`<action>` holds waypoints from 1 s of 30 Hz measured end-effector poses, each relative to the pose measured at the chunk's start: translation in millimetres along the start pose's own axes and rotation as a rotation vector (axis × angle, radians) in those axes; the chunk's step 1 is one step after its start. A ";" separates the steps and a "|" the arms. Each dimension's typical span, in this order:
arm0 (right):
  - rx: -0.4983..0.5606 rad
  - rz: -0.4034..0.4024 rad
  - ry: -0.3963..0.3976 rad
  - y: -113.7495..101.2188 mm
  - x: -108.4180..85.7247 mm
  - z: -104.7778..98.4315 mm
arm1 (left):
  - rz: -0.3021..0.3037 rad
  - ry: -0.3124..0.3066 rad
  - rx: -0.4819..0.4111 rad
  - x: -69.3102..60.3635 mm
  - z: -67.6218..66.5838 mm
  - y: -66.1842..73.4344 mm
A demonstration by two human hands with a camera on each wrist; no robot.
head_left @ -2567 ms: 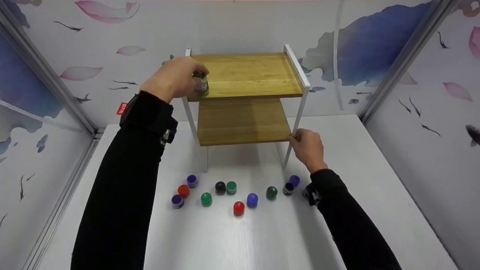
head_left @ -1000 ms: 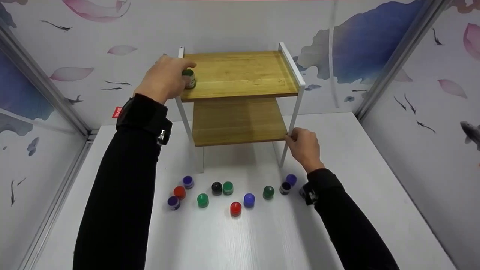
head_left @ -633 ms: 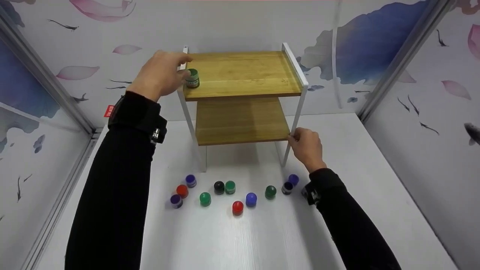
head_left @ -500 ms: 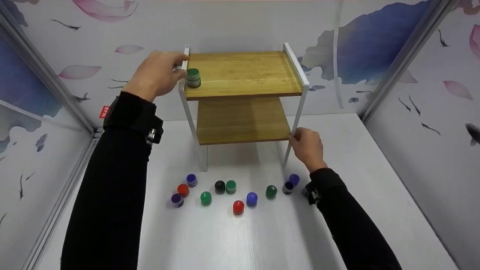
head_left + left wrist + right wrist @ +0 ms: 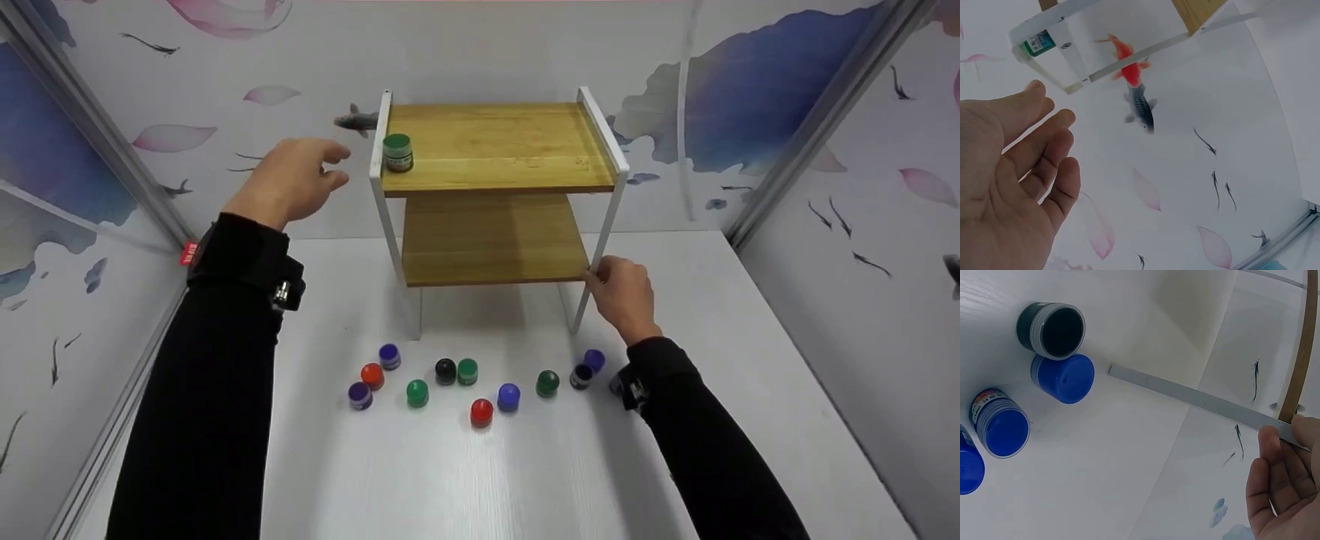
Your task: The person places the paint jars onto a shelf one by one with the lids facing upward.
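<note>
A green-lidded jar [image 5: 397, 153] stands at the left front corner of the upper wooden board of a two-tier shelf [image 5: 495, 146]. Left of the shelf my left hand [image 5: 289, 180] hangs in the air, fingers loosely bent and holding nothing; the left wrist view shows the same hand [image 5: 1022, 180] apart from the frame, with the jar [image 5: 1039, 43] beyond it. My right hand [image 5: 622, 296] grips the shelf's right front leg by the lower board. In the right wrist view, thumb and fingers of that hand [image 5: 1286, 478] pinch the pale leg [image 5: 1202, 399].
Several small jars with purple, red, green, black and blue lids, such as a red one [image 5: 481, 412] and a black one [image 5: 445, 371], stand on the white table [image 5: 450, 480] in front of the shelf. Patterned wall panels [image 5: 480, 45] enclose the back and sides.
My left hand has let go of the green-lidded jar at the upper board's left corner and moved away to the left. My right hand keeps its grip on the leg.
</note>
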State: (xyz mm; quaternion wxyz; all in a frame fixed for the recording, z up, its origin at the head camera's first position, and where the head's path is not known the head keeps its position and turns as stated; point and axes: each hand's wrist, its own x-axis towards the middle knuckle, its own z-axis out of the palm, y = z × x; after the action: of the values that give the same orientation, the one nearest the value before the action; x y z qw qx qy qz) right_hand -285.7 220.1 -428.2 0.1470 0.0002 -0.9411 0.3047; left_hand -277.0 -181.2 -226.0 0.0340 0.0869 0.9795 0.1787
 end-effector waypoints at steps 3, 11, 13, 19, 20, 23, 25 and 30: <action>0.001 -0.004 0.007 0.3 1.1 -0.9 | -0.022 -0.024 0.009 -2.7 9.0 -10.6; -0.004 -0.008 0.008 -1.3 3.3 -2.2 | -0.064 -0.073 0.017 -7.8 45.1 -33.5; 0.001 -0.003 0.001 -2.0 3.6 -2.1 | -0.073 -0.090 0.011 -9.3 55.6 -37.9; 0.013 0.007 -0.011 -3.5 3.1 -1.4 | -0.120 -0.190 -0.004 -16.6 88.6 -53.1; 0.014 0.005 -0.012 -3.6 3.3 -1.5 | -0.123 -0.202 -0.007 -18.4 93.4 -55.3; 0.014 -0.003 -0.009 -3.7 4.0 -2.6 | -0.119 -0.229 -0.012 -23.8 106.8 -62.4; 0.013 -0.004 -0.010 -3.8 4.6 -3.1 | -0.119 -0.249 -0.026 -27.3 115.5 -67.4; 0.014 0.002 -0.019 -3.2 4.2 -2.1 | -0.178 -0.330 -0.052 -35.2 139.7 -80.3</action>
State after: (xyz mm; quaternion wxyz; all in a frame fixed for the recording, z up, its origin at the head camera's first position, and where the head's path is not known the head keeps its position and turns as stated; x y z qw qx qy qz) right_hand -288.8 219.0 -423.6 0.1378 0.0034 -0.9402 0.3114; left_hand -241.5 -213.4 -383.8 0.2120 0.0271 0.9595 0.1838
